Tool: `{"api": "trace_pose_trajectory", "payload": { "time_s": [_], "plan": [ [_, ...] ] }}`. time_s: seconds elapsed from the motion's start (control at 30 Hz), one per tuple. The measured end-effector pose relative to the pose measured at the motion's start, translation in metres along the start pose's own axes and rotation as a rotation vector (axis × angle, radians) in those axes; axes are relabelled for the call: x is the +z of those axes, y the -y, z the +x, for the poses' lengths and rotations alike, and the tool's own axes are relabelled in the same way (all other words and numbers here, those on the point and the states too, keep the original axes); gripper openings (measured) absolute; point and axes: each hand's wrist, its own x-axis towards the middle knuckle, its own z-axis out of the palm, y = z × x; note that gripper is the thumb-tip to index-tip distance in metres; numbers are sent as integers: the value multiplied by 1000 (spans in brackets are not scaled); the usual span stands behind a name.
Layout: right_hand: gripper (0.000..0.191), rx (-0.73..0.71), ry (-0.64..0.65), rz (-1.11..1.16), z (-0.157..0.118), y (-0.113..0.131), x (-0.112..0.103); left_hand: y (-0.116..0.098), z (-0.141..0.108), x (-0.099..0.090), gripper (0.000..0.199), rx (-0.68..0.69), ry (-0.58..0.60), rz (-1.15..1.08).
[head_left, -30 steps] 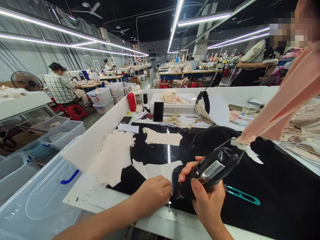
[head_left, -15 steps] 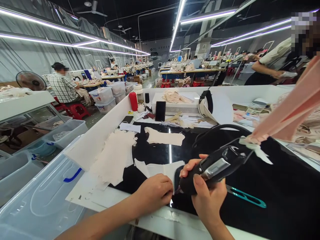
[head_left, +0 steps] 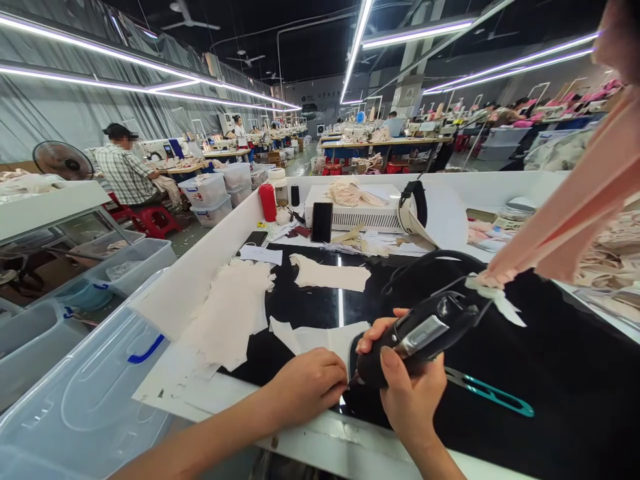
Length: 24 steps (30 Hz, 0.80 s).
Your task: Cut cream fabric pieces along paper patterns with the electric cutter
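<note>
My right hand (head_left: 413,393) is wrapped round a black handheld power tool (head_left: 425,337) with a silver plate, its front end low over the black work surface (head_left: 500,347). Just left of the tool, my left hand (head_left: 313,387) has its fingers closed at the near edge of a pale fabric piece (head_left: 320,339); its fingertips are hidden. A pink cloth strip (head_left: 555,207) is tied near the tool's rear. Behind lies another cream piece (head_left: 330,273), and a pile of cream pieces (head_left: 230,313) is at the left. A teal-handled tool (head_left: 500,395) lies to the right.
At the table's back are a white vented box (head_left: 360,217), an upright phone (head_left: 321,222) and a red container (head_left: 267,203). Clear plastic bins (head_left: 100,380) stand at the left. A seated person (head_left: 125,167) is farther back; fabric is heaped at the right.
The power tool and my right hand have moved slightly left, and the pink strip with them. The standing person at the upper right has gone out of view. My left hand has barely moved.
</note>
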Motion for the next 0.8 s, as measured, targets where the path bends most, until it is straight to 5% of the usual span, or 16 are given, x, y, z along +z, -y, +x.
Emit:
{"api": "trace_pose_trajectory", "payload": {
  "time_s": [0.43,0.8],
  "plan": [
    [40,9,32,15,-2,4,-1,0,11,-3,6,-85,-35,32],
    [39,4,44,8,-2,2,-3,3,8,-6,12,16,16,100]
  ]
}}
